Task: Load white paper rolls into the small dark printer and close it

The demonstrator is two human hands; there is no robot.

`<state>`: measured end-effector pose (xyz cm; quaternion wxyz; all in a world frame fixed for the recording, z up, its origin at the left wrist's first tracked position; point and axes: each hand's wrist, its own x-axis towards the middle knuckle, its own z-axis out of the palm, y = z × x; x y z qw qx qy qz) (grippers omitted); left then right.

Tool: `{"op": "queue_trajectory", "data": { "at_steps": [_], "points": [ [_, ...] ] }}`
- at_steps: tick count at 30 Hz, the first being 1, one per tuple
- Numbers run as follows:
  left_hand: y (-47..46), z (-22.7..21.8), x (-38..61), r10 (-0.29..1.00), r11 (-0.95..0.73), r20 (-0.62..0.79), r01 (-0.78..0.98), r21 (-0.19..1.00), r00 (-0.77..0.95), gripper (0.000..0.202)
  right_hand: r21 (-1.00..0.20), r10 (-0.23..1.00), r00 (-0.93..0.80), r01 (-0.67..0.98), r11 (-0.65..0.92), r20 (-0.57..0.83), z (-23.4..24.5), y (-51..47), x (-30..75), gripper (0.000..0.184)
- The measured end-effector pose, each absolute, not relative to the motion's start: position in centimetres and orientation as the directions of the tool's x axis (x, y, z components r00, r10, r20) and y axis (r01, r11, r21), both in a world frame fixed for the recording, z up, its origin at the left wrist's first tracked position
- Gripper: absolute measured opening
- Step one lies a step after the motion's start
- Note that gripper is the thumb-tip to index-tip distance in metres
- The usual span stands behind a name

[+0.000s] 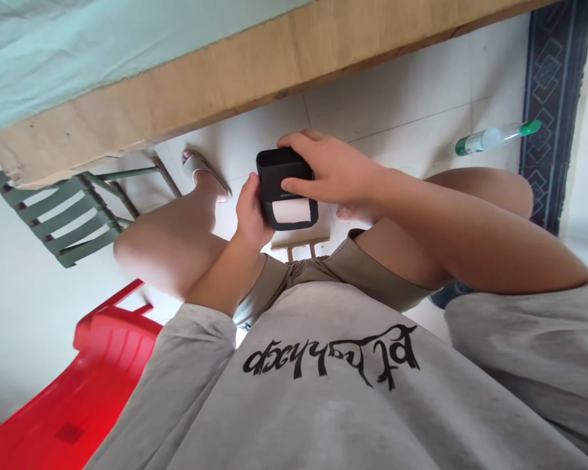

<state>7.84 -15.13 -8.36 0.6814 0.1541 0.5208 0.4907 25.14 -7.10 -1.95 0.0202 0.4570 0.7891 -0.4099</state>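
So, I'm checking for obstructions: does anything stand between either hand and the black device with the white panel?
Nothing visible does: the left hand touches the left side of the black device, and the right hand grips it from the right.

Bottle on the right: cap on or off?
On. The green cap sits at the neck end of the clear bottle, with no open mouth showing. Fill level: cannot tell.

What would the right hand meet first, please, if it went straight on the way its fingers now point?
The right hand would first meet the black device, which it already touches. Past that, perhaps the left hand's thumb, though depth is unclear here.
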Motion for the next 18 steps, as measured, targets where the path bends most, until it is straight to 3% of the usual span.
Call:
{"op": "queue_trajectory", "data": {
  "at_steps": [4,8,13,18],
  "points": [
    [-14.9,-8.6,8.3,0.802,0.479,-0.593,-0.515,0.710,-0.072,0.055,-0.666,0.744,-0.593,0.692,0.277,-0.307,-1.6,-7.2,26.6,0.062],
    [-15.1,-9.0,8.2,0.801,0.488,-0.595,-0.505,0.712,-0.066,0.048,-0.668,0.727,-0.595,0.698,0.256,-0.343,-1.5,-7.4,27.4,0.071],
    [-15.8,-9.6,7.8,0.809,0.532,-0.585,-0.490,0.690,0.055,0.068,-0.648,0.681,-0.622,0.709,0.279,-0.387,-1.4,-7.7,27.0,0.083],
    [-16.2,-10.5,7.7,0.811,0.540,-0.580,-0.481,0.691,0.078,0.073,-0.558,0.669,-0.590,0.772,0.304,-0.452,-1.3,-8.1,26.3,0.089]
  ]
}}
